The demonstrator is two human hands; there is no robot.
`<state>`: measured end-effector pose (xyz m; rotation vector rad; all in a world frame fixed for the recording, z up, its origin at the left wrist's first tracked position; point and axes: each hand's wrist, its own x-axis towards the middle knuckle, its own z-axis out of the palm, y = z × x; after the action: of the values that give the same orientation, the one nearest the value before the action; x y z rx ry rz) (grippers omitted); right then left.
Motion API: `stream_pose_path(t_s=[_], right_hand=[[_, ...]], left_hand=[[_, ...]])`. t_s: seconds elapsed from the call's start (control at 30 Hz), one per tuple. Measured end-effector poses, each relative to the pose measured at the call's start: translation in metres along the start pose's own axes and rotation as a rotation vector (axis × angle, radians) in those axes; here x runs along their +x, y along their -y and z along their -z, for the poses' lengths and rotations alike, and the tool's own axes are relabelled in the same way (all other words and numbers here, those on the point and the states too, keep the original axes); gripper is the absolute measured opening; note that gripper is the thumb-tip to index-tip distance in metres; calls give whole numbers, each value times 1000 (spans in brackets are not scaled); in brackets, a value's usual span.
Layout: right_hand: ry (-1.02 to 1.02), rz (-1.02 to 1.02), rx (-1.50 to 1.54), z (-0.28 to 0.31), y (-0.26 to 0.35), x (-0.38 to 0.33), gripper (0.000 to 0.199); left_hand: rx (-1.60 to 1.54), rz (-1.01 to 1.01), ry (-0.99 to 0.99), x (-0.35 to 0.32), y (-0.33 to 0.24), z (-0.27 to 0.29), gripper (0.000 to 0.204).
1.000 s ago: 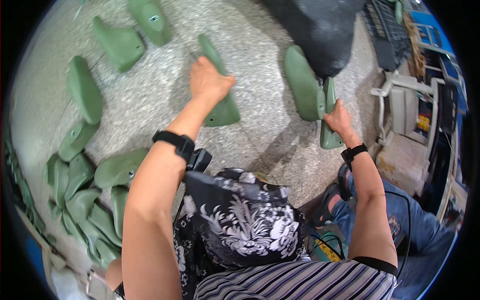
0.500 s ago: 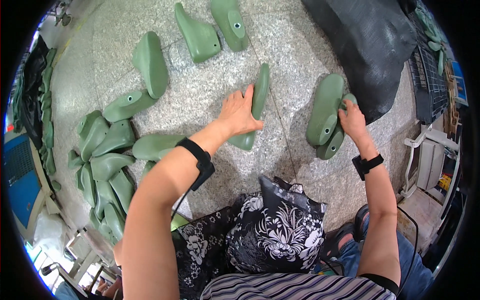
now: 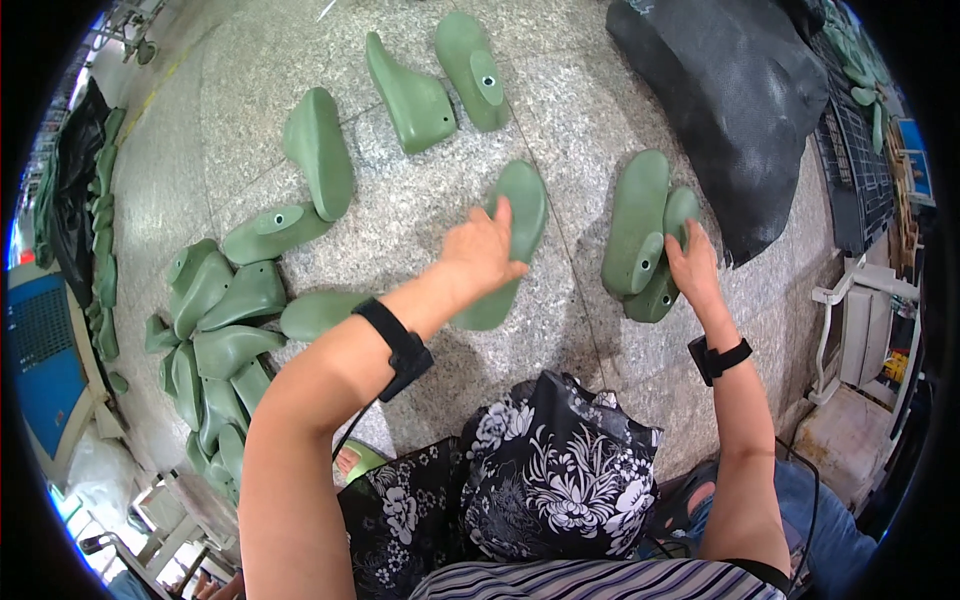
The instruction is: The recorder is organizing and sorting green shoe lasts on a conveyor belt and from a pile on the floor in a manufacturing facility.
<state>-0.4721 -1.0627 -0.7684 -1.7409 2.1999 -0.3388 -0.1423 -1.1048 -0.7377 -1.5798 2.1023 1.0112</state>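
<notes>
Before me on the stone floor lies a green shoe last, its flat side facing up. My left hand is at its left edge, thumb and index finger spread apart over it, not closed round it. To the right, two more green lasts lie side by side: a left one with a holed top and a right one partly behind it. My right hand holds the right one by its outer edge, thumb on top; some fingers are hidden.
Several green lasts are heaped at the left. Single lasts lie farther off. A black sack lies at the far right beside a dark crate. Patterned black-and-white cloth covers my lap. A pale metal frame stands at right.
The middle last has tipped from its edge to lying flatter, and my left hand has loosened on it. My right hand has slid down from the right last's toe. The view has shifted slightly.
</notes>
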Motion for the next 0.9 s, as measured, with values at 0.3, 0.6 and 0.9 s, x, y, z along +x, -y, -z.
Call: stream_pose_path(t_s=[0.3,0.6,0.9], right_hand=[[158,730,305,-70,151,-89,51],[77,188,398,-72,154,-52,54],[-20,200,381,-83,165,16,51]], left_hand=[[-538,-70,-268,26,20,10,32],[-279,-7,-729,107,29,87,54],[-242,134,-720,178,32,109,51]])
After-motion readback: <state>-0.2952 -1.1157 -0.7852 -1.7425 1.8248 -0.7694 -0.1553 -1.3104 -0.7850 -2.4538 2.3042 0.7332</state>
